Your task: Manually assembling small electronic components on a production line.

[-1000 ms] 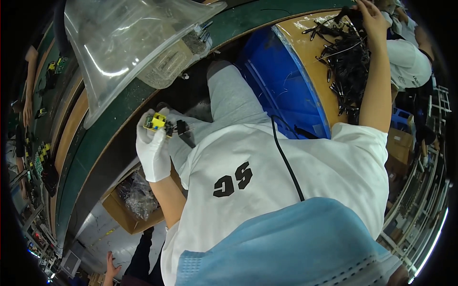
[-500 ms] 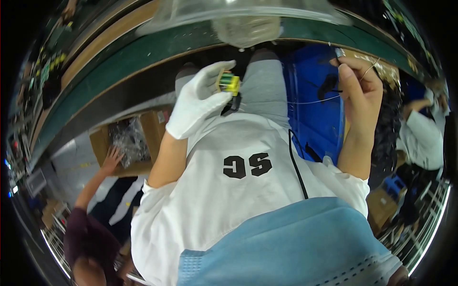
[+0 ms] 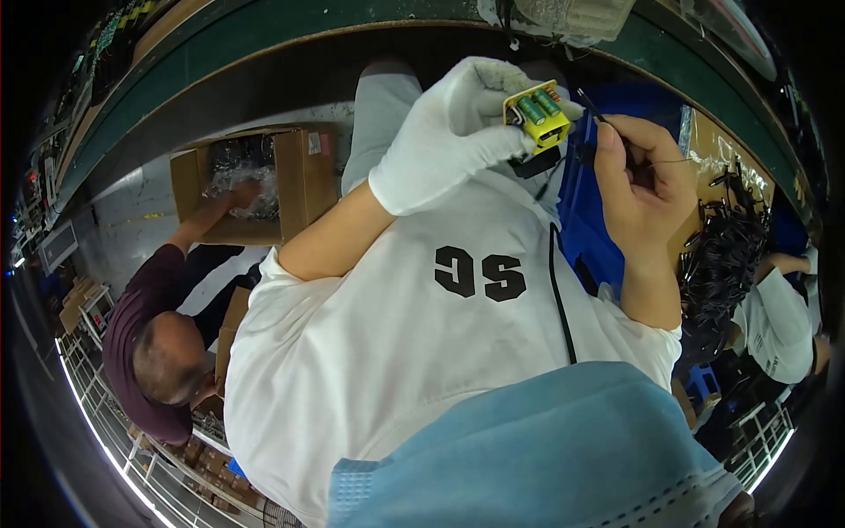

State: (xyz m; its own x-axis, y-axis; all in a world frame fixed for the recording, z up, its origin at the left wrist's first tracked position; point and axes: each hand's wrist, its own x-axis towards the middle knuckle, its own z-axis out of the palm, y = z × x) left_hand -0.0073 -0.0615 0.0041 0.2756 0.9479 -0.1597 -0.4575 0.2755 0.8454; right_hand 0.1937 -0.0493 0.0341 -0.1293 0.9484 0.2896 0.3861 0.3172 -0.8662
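Note:
My left hand [image 3: 444, 132], in a white glove, grips a small circuit board [image 3: 534, 113] by its edges. The board carries green cylindrical parts and a yellow block-shaped component, and something black hangs below it. My bare right hand [image 3: 647, 180] is just to the right of the board. Between its thumb and fingers it pinches a thin dark pointed tool [image 3: 591, 105], whose tip slants up and left close to the board without clearly touching it. A fine wire trails from behind the fingers; its ends are hidden.
A green bench edge [image 3: 290, 25] runs across the far side, with a clear plastic container [image 3: 576, 16] on it. To the right are a blue bin [image 3: 598, 233] and a heap of black cables [image 3: 726, 255]. At left, a person reaches into an open cardboard box [image 3: 304, 176]. Another person works far right.
My left hand has moved right and farther away with the circuit board. My right hand has come left and lower, so the two are close together. The person at left has reached into the box.

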